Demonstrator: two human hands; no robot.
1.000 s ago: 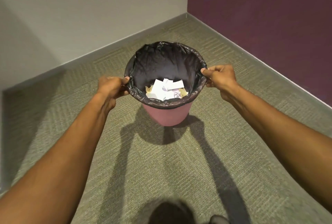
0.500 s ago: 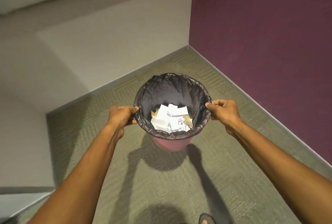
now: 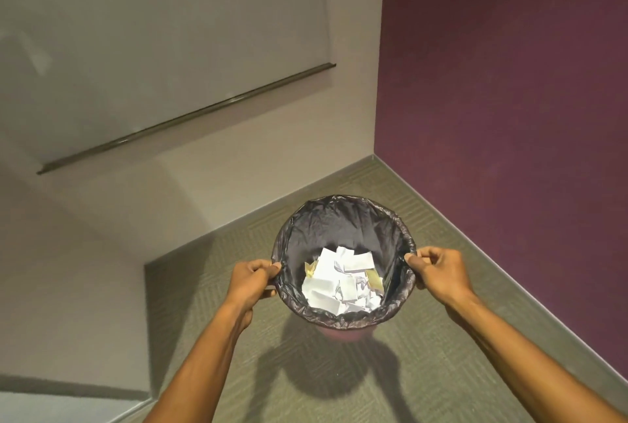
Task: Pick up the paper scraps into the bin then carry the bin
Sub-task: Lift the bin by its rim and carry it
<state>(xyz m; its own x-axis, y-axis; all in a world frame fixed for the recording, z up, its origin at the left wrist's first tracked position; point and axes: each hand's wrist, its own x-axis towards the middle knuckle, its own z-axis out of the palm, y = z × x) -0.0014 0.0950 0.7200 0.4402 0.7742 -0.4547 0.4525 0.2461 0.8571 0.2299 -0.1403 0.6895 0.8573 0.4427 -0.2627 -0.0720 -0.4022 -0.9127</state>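
Note:
A round pink bin lined with a black bag hangs above the carpet, casting a shadow below it. My left hand grips the left side of its rim and my right hand grips the right side. Several white and yellowish paper scraps lie heaped at the bottom of the bag. Only a sliver of the pink wall shows under the rim.
A grey-green carpet runs into a corner where a beige wall meets a purple wall. A board with a metal ledge hangs on the beige wall. The beige wall steps out on the left.
The bin has risen off the carpet with both hands still on its rim. The view has tilted up, showing more of the walls and the board's ledge.

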